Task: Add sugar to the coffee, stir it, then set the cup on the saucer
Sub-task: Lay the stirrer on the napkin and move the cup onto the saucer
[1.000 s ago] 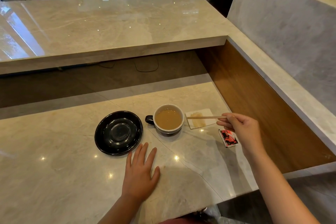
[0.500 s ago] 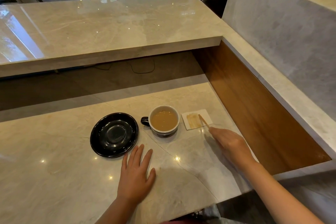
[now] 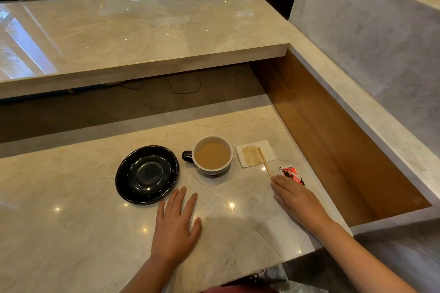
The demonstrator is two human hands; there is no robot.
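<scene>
A cup (image 3: 212,170) of milky coffee stands on the marble counter, its dark handle pointing left. The empty black saucer (image 3: 147,174) lies just left of it, apart from the cup. To the right of the cup, a wooden stir stick (image 3: 264,162) rests with its far end on a stained white napkin (image 3: 266,150). My right hand (image 3: 297,200) lies palm down, fingertips at the stick's near end, not gripping it. A red and white sugar packet (image 3: 291,175) sits beside that hand. Below the saucer, my left hand (image 3: 176,226) lies flat, fingers spread.
A higher marble ledge (image 3: 142,38) overhangs the back of the counter. A wooden side panel (image 3: 328,140) and a marble wall close off the right. The counter's front edge (image 3: 238,276) is close to my body. Chairs stand in the far background.
My right hand carried the stir stick from above the napkin down to the counter, laid it with one end on the napkin, and flattened. The left hand stayed put.
</scene>
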